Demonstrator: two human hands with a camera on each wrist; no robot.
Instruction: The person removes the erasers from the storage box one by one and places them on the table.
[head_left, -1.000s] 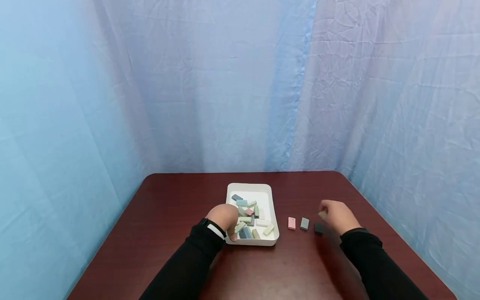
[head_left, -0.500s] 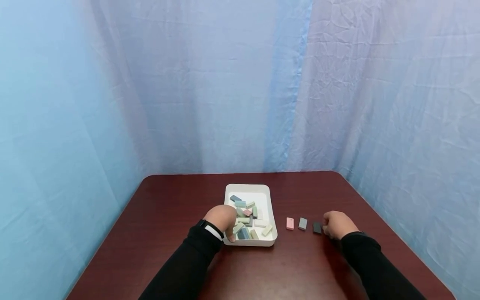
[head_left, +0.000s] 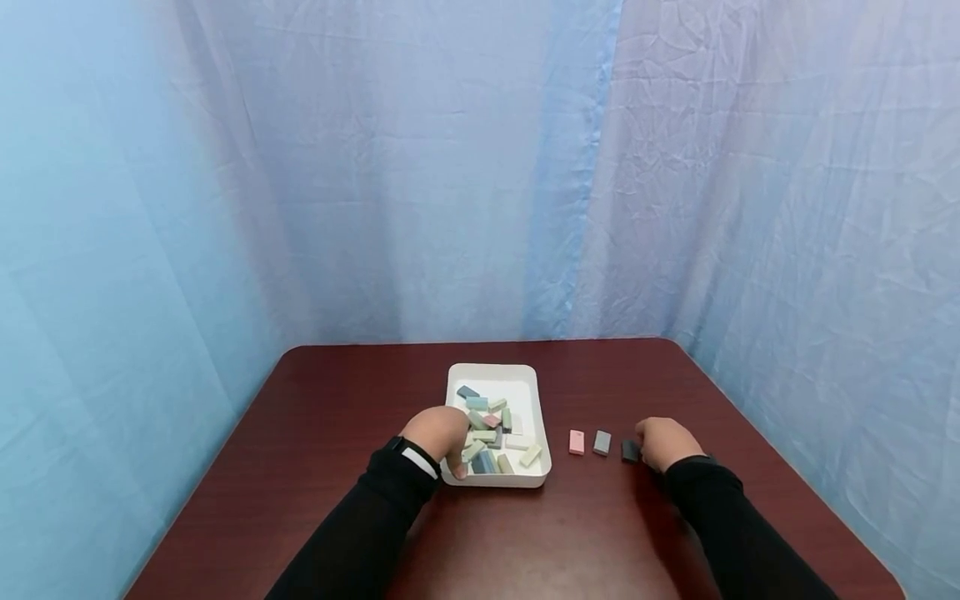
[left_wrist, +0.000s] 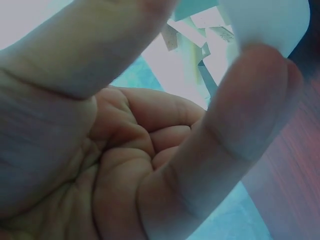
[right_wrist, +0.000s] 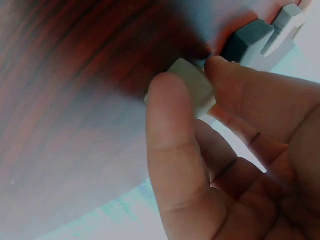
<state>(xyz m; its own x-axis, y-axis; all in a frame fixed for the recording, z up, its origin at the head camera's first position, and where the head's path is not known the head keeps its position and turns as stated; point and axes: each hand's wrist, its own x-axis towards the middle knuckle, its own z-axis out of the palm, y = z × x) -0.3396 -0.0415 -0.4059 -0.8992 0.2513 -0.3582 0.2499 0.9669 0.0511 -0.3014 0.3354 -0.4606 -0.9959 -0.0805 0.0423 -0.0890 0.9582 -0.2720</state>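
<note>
My left hand [head_left: 438,433] grips the left rim of a white tray [head_left: 527,396]. In the left wrist view its fingertips [left_wrist: 260,75] lie against the tray's outer wall. Small rectangular blocks in green, blue, pink, grey and white lie loosely in the tray. On the right, my right hand [head_left: 666,442] pinches a pale greenish block [right_wrist: 192,82] between thumb and fingers, close over the table; the hand hides this block in the head view. Just left of it sits a black block [head_left: 629,451], then a grey block [head_left: 602,442] and a pink block [head_left: 576,442], spaced in a row.
A dark reddish-brown table [head_left: 525,542] carries everything. Light blue cloth [head_left: 450,167] hangs behind the table and along both sides. The tray's right wall stands a short way left of the pink block.
My right hand has come down to the table at the right end of the row, beside the black block. The left hand stays at the tray's rim. The head view has shifted slightly.
</note>
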